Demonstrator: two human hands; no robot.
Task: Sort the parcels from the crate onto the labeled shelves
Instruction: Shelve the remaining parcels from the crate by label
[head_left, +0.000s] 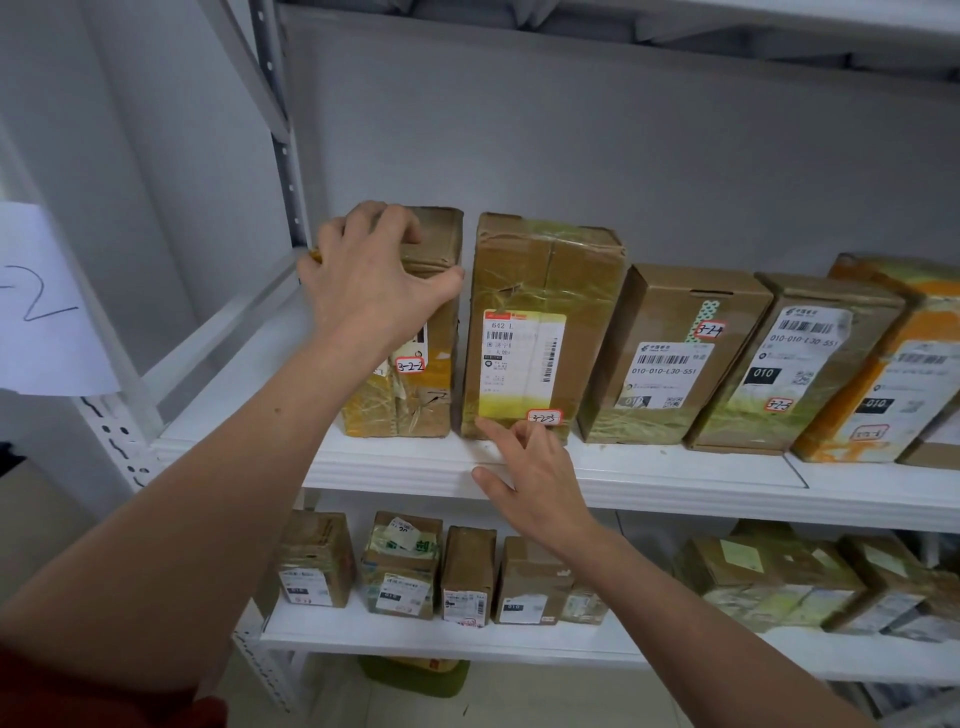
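I am seating parcel 3-2-2 (415, 395) left of parcel 3-2-3 (540, 270): my left hand (369, 280) grips it, my right hand (535, 483) is loosely open; next I should push it flush.

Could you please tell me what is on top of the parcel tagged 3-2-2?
The left hand grips the parcel tagged 3-2-2 at its top front edge, fingers curled over the top. Beside them bare taped cardboard shows; anything under the hand is covered.

Cardboard parcels (540, 322) wrapped in glossy, wrinkled tape stand on smooth white shelf (649, 475).
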